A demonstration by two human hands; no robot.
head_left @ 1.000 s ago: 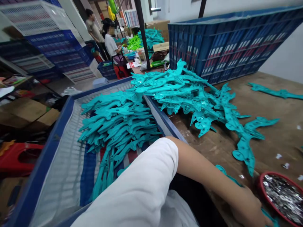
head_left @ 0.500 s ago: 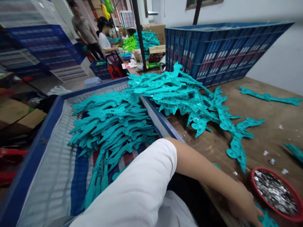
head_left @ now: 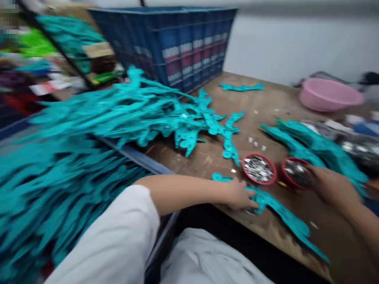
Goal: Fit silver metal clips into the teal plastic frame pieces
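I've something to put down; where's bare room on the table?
Except for little white bits, the table is bare between the far teal piece and pink tub, and between the right arm and the near teal piece at the left hand. It's crowded around the red bowls and teal pile.

left grip (head_left: 241,195): on teal piece (head_left: 288,217) | right grip (head_left: 328,183): at rightmost red bowl (head_left: 286,181) (blurred)

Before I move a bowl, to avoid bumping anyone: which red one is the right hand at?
The right-hand red bowl of the pair: the right hand is at its rim, while neither hand is over the other red bowl.
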